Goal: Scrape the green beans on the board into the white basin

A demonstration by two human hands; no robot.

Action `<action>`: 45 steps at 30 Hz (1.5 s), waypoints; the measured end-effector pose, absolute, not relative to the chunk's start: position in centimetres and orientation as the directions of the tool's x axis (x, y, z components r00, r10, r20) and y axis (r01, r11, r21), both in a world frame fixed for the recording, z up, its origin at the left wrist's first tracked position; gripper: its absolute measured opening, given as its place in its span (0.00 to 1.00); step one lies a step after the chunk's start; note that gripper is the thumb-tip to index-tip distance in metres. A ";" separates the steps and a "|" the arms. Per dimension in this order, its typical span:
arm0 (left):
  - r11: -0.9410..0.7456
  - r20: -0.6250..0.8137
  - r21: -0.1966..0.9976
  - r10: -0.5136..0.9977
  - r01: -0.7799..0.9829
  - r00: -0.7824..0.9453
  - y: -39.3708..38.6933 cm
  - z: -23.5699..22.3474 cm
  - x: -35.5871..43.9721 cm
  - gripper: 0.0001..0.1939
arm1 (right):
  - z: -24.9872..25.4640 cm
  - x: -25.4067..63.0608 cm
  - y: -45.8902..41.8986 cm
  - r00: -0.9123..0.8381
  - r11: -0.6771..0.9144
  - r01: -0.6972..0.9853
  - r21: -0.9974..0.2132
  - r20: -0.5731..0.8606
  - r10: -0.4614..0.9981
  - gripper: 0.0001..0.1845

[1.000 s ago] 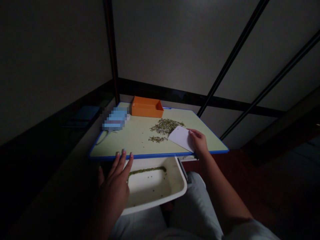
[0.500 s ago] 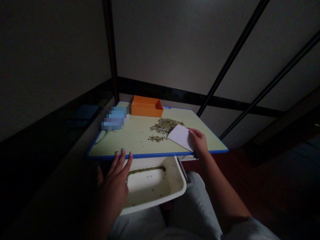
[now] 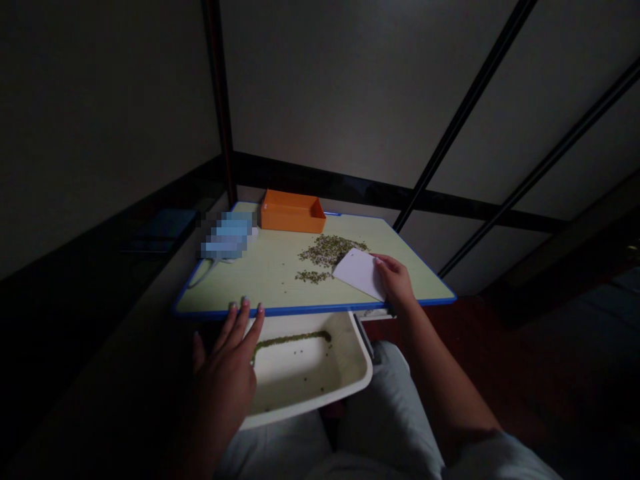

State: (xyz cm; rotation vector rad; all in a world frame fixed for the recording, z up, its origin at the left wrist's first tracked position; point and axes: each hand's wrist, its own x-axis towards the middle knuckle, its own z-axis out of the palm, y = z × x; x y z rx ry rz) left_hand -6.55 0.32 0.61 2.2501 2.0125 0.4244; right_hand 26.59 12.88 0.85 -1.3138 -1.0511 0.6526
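Observation:
My right hand grips a flat white scraper, fingers on top near its right end. The scraper lies at a slant, low over the table, its left edge touching or close against a spread pile of small greenish seeds or beans. A smaller patch of the same grains lies just left of the scraper. Fingers spread, my left hand rests at the left side of a white plastic bin, with the fingertips by the table's front edge. More grains line the far side of the bin's floor.
On the pale yellow-green table with blue edging, an orange open box stands at the back. A blurred-out pale blue object with a cord lies at the left. Panelled walls rise behind. My knees are under the bin.

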 end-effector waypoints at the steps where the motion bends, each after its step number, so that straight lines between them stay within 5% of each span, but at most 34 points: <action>1: -0.122 0.143 0.251 0.986 0.960 0.088 0.3 0.6 -6.5 0.38 | 0.9 26.5 12.9 0.420 0.188 0.181 -0.965 0.249 0.873 0.23; 45: -0.120 0.121 0.261 0.989 0.958 0.091 0.2 0.9 -6.5 0.38 | 0.6 27.1 12.4 0.415 0.263 0.094 -0.960 0.278 0.866 0.17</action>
